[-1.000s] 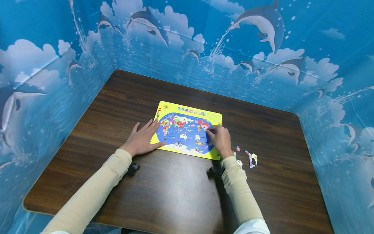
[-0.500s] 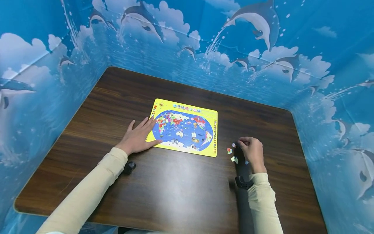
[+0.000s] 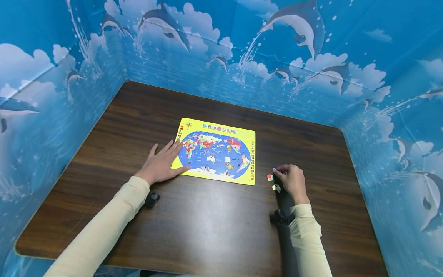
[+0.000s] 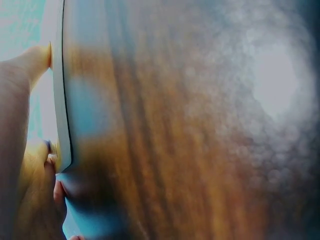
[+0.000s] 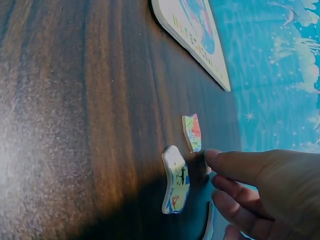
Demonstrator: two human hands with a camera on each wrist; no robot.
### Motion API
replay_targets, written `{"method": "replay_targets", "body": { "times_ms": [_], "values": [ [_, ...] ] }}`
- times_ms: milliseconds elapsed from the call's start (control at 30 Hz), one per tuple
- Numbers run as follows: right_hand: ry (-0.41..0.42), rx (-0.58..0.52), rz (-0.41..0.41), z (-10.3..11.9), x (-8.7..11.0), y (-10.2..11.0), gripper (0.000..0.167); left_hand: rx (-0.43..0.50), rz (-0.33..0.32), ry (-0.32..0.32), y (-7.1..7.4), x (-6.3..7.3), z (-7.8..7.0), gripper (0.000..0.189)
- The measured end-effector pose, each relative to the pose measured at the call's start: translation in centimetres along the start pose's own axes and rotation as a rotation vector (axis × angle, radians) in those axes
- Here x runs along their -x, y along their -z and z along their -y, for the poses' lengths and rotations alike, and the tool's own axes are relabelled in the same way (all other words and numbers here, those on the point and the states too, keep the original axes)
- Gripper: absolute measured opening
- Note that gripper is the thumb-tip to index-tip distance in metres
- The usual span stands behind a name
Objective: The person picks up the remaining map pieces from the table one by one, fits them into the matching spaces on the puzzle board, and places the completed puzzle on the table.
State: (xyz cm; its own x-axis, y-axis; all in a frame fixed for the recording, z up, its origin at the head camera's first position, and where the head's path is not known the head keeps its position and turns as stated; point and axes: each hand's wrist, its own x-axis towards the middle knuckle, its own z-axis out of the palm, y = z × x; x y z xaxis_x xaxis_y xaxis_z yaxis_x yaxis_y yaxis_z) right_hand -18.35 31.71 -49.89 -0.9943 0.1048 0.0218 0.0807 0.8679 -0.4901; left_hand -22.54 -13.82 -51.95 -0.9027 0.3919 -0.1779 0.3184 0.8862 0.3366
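A yellow-bordered world map puzzle board (image 3: 243, 179) lies flat on the table. Across its left edge rests my left hand (image 3: 160, 166), fingers spread and straight, thumb on the lower border. In the left wrist view, this hand (image 4: 32, 125) lies along the board's thick edge (image 4: 61, 105). Right of the board, thumb and fingertips of my right hand (image 3: 293, 181) pinch a small puzzle piece (image 5: 207, 169), mostly hidden by the fingers. Beside it lie a red-and-green piece (image 5: 193, 132) and a longer yellowish piece (image 5: 176, 182). Another piece (image 5: 209, 222) shows partly below the hand.
The dark wooden table (image 3: 214, 227) carries the board and loose pieces. Blue curtains (image 3: 207, 50) printed with dolphins enclose its back and sides. A black wrist device (image 3: 284, 217) sits at my right wrist, another black device (image 3: 152, 199) by my left.
My right hand went from the board's right side to the loose pieces, then slightly left onto a small one. My left hand stays on the board. The head view has shifted slightly.
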Motion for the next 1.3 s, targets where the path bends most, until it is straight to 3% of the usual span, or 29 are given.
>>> {"method": "replay_targets", "body": {
  "times_ms": [333, 900, 1300],
  "values": [
    [-0.054, -0.089, -0.017, 0.1, 0.0, 0.1, 0.012, -0.008, -0.007, 0.002, 0.1, 0.0, 0.0, 0.099],
    [-0.093, -0.119, -0.003, -0.3, 0.0, -0.2, 0.021, -0.008, 0.011, 0.008, 0.0, 0.0, -0.2, 0.099],
    [-0.06, -0.178, -0.072, -0.8, 0.1, -0.5, 0.012, -0.012, 0.017, 0.007, 0.1, -0.1, -0.2, 0.1]
  ]
}}
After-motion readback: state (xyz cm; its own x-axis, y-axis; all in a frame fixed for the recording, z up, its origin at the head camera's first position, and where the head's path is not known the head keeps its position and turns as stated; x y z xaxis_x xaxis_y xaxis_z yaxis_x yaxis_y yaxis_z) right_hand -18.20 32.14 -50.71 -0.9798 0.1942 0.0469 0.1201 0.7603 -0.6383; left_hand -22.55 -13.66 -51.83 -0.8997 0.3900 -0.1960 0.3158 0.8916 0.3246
